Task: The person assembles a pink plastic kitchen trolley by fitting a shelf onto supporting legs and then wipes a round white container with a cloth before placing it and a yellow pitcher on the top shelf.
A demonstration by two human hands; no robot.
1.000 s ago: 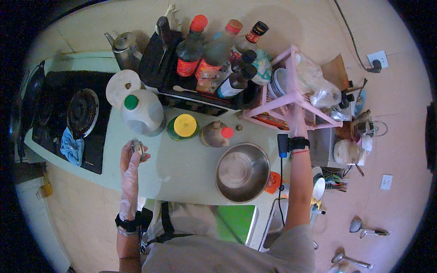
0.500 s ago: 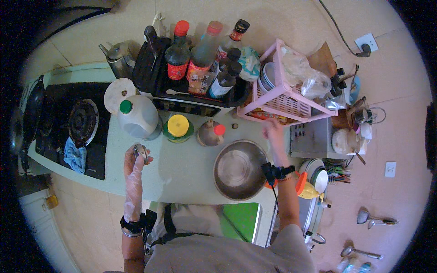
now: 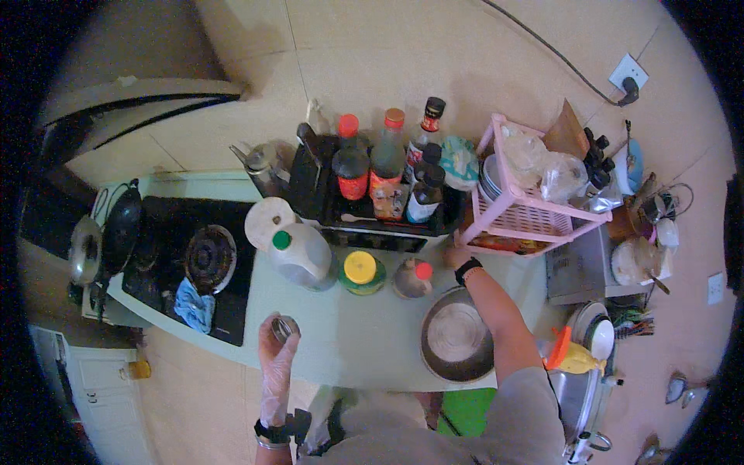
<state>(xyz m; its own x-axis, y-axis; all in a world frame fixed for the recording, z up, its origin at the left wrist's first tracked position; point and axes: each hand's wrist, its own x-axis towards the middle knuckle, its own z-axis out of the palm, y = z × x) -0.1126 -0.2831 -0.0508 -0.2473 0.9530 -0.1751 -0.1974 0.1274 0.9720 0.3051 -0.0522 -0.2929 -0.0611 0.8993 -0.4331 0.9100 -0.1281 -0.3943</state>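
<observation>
My left hand (image 3: 277,348), in a clear plastic glove, is closed round a small round metal tin (image 3: 285,328), held over the counter's front edge. Its hollow side shows; the contents cannot be made out. My right hand (image 3: 459,255), bare, reaches to the back of the counter beside the lower left corner of the pink rack (image 3: 508,221). Those fingers look drawn together, and whatever they hold is hidden. Left of this hand stands a red-capped jar (image 3: 412,280), then a yellow-lidded jar (image 3: 362,273) and a big translucent jug (image 3: 304,262) with a green cap. Below my right forearm lies a metal basin (image 3: 457,337).
Behind the jars, a black tray (image 3: 395,232) holds several sauce bottles. The hob (image 3: 147,260), with a blue cloth (image 3: 194,307) on it, lies to the left. A grey metal appliance (image 3: 580,263) and the sink (image 3: 572,399) are on the right.
My right hand has moved from above the basin to the counter beside the rack, where a small dark round piece lay. The view has shifted; my left hand still holds the tin.
</observation>
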